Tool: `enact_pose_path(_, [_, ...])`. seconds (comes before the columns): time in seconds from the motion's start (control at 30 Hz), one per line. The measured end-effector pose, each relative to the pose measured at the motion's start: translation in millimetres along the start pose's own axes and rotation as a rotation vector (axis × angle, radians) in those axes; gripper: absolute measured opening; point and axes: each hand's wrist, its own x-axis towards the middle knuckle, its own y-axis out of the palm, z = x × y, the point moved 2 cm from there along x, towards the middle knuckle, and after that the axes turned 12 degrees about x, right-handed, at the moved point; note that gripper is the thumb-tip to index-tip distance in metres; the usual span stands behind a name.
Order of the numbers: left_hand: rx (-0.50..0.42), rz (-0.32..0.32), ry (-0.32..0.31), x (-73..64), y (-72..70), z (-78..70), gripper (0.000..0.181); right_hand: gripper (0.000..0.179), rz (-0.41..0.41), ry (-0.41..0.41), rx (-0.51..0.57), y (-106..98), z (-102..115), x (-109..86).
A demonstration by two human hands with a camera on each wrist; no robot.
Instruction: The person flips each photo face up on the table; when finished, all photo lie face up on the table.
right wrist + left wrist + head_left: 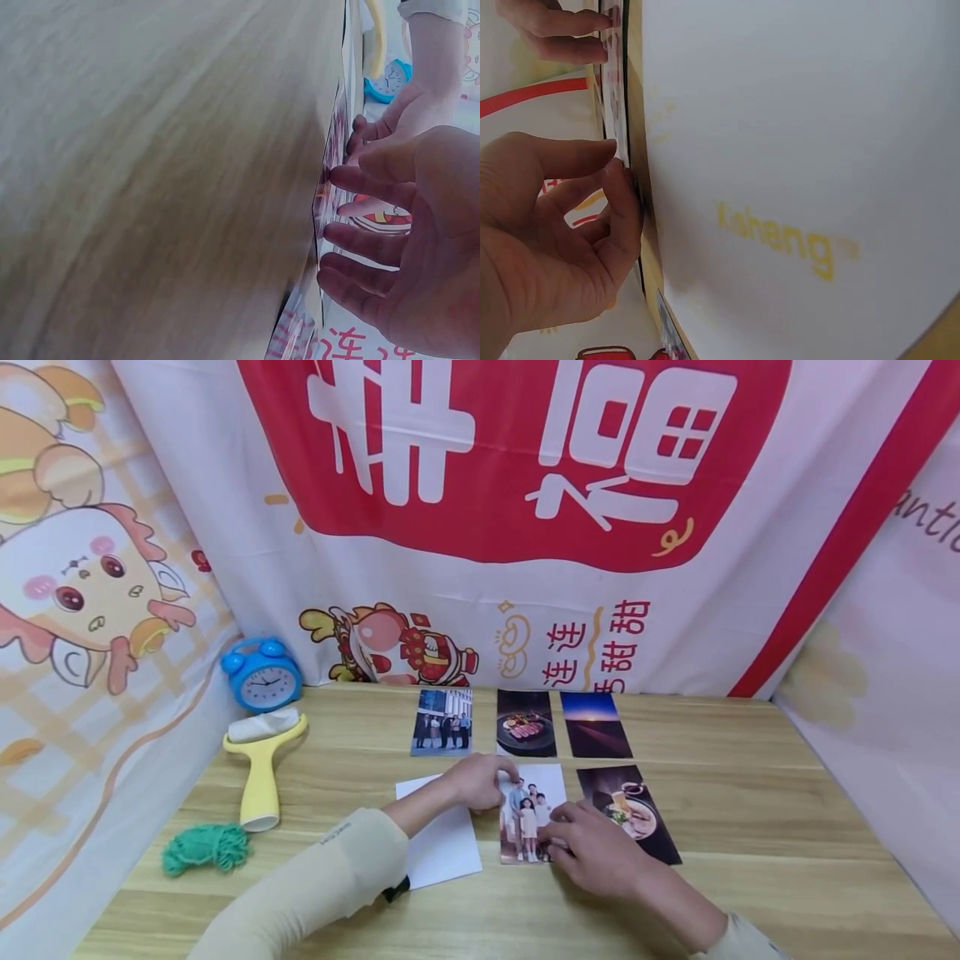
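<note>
A family photo print (531, 810) lies on the wooden table between my two hands. My left hand (478, 781) is at its upper left, fingertips at the left edge and top corner. In the left wrist view, the thumb and index fingertips of that hand (570, 217) come close together beside the print's edge. On the lower right side of the print rests my right hand (596, 847), its fingers spread and lightly bent. The right wrist view shows several fingertips of this hand (397, 240) touching the print. Under my left forearm lies a white sheet (442, 847) with faint yellow lettering.
Behind the family photo lie a group photo (442, 722), a steak photo (525, 724) and a sunset photo (596, 725). A food photo (630, 810) is at the right. Leftward are a blue alarm clock (264, 675), a yellow lint roller (261, 777) and green yarn (206, 848).
</note>
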Motion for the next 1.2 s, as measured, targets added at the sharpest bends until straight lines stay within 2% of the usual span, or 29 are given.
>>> enact_pose_path(0.07, [0.012, 0.006, 0.004, 0.2, -1.9, 0.0, 0.043, 0.023, -0.015, -0.010, -0.013, -0.2, 1.5, 1.8])
enact_pose_path(0.17, [0.037, -0.019, 0.025, 0.1, -8.0, -0.3, 0.044, 0.024, -0.064, -0.019, -0.016, -0.6, 4.8, 6.8])
enact_pose_path(0.33, [0.010, -0.084, -0.002, -5.9, -22.3, 6.3, 0.046, 0.035, -0.161, 0.006, 0.026, 0.8, 13.1, 22.3])
enact_pose_path(0.47, [0.130, -0.143, -0.017, -19.0, -30.5, 14.6, 0.048, 0.040, -0.157, 0.017, 0.120, 3.1, 24.7, 34.4])
enact_pose_path(0.53, [0.173, -0.141, -0.023, -28.1, -31.4, 19.8, 0.048, 0.043, -0.130, 0.020, 0.200, 6.3, 31.7, 39.7])
enact_pose_path(0.67, [0.245, -0.108, -0.046, -48.8, -30.3, 33.0, 0.050, 0.053, -0.048, 0.087, 0.478, 14.6, 46.8, 48.3])
enact_pose_path(0.77, [0.308, -0.082, -0.070, -66.0, -30.4, 42.9, 0.061, 0.060, -0.008, 0.189, 0.708, 20.2, 58.1, 52.0])
enact_pose_path(0.83, [0.344, -0.040, -0.087, -78.0, -29.3, 48.3, 0.073, 0.061, 0.005, 0.258, 0.821, 22.6, 65.4, 53.9])
enact_pose_path(0.93, [0.410, 0.048, -0.100, -94.7, -26.7, 52.7, 0.089, 0.062, 0.016, 0.355, 0.918, 25.0, 73.1, 57.2])
enact_pose_path(1.03, [0.463, 0.117, -0.101, -105.1, -22.6, 54.6, 0.098, 0.061, 0.006, 0.433, 0.985, 26.5, 77.4, 60.4])
enact_pose_path(1.2, [0.456, 0.140, -0.116, -109.0, -18.1, 60.3, 0.099, 0.062, 0.001, 0.546, 1.173, 28.9, 82.0, 66.5])
